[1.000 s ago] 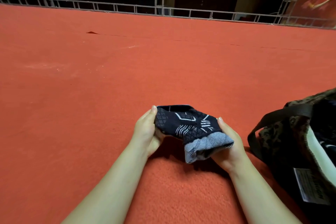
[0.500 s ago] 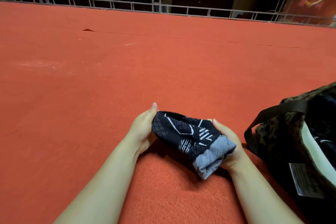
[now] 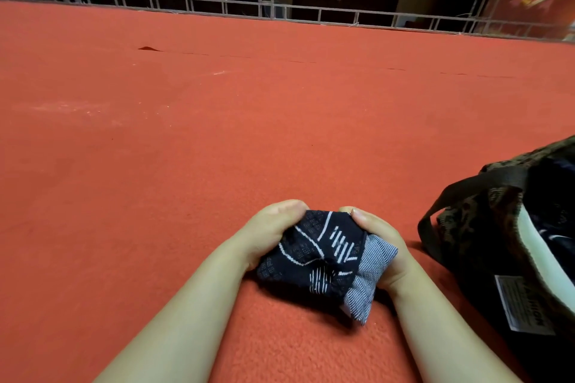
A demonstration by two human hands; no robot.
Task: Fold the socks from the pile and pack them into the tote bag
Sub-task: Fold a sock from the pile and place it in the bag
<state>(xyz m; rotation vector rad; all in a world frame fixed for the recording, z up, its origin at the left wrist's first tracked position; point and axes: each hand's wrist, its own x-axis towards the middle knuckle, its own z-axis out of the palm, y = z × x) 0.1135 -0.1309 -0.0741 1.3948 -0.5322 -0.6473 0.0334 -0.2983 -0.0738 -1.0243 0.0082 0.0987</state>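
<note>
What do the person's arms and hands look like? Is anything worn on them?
Both forearms are bare, with no sleeves in view. The left hand and the right hand wear no gloves, and no rings, watch or bracelet can be seen. The visible thumbnails are short and unpainted.

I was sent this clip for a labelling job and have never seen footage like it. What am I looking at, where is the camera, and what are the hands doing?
There is no machine here: the camera sits on a person's head, looking forward and down at their own bare arms. Both hands grip one dark sock bundle with white lines and a grey cuff. The left hand holds its dark end, the right hand the cuff end. Below is a red carpet. At right lies a dark patterned tote bag, open, with dark fabric showing inside and a white label on it. A metal truss runs along the far edge.
</note>
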